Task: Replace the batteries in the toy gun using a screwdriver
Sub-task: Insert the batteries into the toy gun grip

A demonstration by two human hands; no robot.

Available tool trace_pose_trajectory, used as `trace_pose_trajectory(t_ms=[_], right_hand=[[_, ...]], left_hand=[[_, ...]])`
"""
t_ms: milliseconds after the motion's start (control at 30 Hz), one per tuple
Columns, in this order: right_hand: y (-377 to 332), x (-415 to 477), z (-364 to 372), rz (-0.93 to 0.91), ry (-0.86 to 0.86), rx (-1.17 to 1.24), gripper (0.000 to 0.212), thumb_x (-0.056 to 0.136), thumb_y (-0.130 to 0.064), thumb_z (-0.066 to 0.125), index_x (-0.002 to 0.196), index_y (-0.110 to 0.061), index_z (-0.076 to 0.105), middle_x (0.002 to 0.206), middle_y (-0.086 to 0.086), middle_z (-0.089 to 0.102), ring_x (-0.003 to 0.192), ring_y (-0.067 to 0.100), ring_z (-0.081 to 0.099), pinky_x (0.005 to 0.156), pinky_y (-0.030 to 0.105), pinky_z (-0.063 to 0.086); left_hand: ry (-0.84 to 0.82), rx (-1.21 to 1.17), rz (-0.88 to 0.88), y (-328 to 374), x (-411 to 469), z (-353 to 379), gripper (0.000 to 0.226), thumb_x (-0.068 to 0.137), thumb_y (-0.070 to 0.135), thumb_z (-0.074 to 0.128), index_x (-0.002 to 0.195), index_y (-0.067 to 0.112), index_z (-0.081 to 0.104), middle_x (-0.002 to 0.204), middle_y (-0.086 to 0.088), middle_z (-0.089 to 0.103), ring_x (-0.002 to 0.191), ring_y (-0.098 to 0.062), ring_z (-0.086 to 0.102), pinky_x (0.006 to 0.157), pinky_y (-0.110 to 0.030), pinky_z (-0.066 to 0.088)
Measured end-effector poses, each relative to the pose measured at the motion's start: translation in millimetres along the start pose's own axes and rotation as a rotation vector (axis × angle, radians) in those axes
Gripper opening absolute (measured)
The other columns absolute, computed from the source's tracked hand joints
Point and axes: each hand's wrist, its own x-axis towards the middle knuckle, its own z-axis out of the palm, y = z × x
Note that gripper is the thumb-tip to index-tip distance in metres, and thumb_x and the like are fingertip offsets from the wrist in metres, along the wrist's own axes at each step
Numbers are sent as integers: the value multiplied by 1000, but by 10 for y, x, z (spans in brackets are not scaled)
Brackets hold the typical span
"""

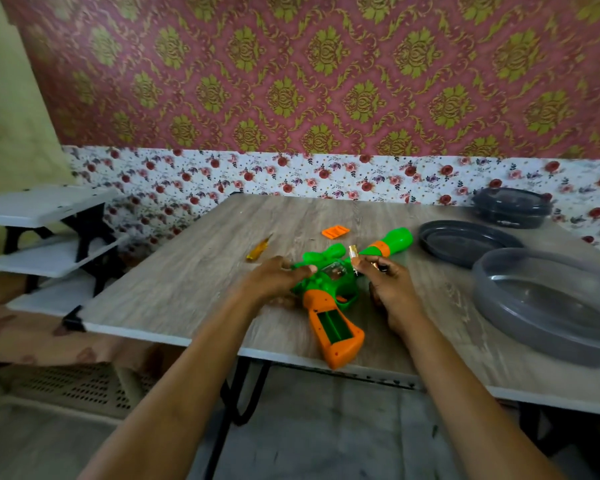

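A green and orange toy gun lies on the wooden table, its orange grip toward me with the battery bay open and showing green inside. My left hand rests on the gun's green body. Just right of the gun, my right hand pinches a small gold-ended battery between its fingertips. The orange battery cover lies farther back on the table. A yellow-handled screwdriver lies to the left of the gun, untouched.
A dark grey plate and a lidded dark container sit at the back right. A large translucent grey bowl stands at the right edge. White shelves stand left of the table.
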Motion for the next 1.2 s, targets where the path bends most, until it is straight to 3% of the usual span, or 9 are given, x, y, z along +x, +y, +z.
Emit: trace_pose_trajectory(t_ms=[133,233,433,533,667,800,867,1033,1200], right_hand=[[51,-118,-66,-48,-3,-60,15,85,-3,63,73,-12,62,36,-12,52,35,-5,47,41,6,33],[69,-161,-86,-73,-29,-104,20,85,1,62,71,-13,62,43,-15,59,42,-7,51,47,4,37],[30,-207,-128,-61,31,-16,16,89,-3,58,74,-9,61,31,-10,45,30,-1,41,36,7,29],[42,-181,-160,-41,72,4,9,88,-8,60,79,-7,63,31,-8,40,28,3,30,33,11,23],[31,-90,-175,-41,92,30,12,88,-8,60,77,-10,63,29,-6,33,26,2,21,32,13,17],[-99,55,-153,-94,51,69,12,89,-6,58,80,-12,63,33,-7,33,30,3,19,35,14,15],[-190,182,-115,-122,41,76,11,89,-6,57,90,-16,62,35,-8,38,32,3,20,36,16,15],[-211,559,-27,-230,79,85,24,89,-6,57,106,-21,63,43,-10,44,34,2,23,37,14,19],[59,701,-87,-385,104,50,19,76,-25,69,93,-22,62,73,-4,58,49,-2,45,49,11,34]], left_hand=[[-49,-135,-40,40,-44,138,44,82,25,72,109,17,38,90,1,55,76,-14,60,63,-33,56],[-49,-196,-59,45,-12,201,54,75,18,79,116,10,45,100,-7,62,75,-16,61,49,-25,53],[-81,-437,-156,123,42,269,53,61,19,82,107,1,61,111,-23,66,94,-35,65,91,-55,50],[-71,-481,-144,150,59,309,13,78,9,68,88,5,60,97,-22,65,74,-29,60,79,-44,54],[-83,-626,-99,130,128,311,3,85,5,60,87,8,60,86,-16,66,64,-24,63,54,-31,56],[6,-891,18,242,388,219,39,82,10,64,120,3,57,106,-18,68,83,-29,67,67,-39,60],[93,-983,65,379,545,180,50,80,12,68,127,3,51,108,-17,67,76,-24,68,60,-34,59],[205,-1045,177,461,893,267,34,83,9,66,116,9,58,93,-9,70,75,-20,67,72,-36,58],[295,-1086,192,260,1150,398,21,85,3,61,106,7,63,92,-12,69,78,-25,67,71,-36,58]])
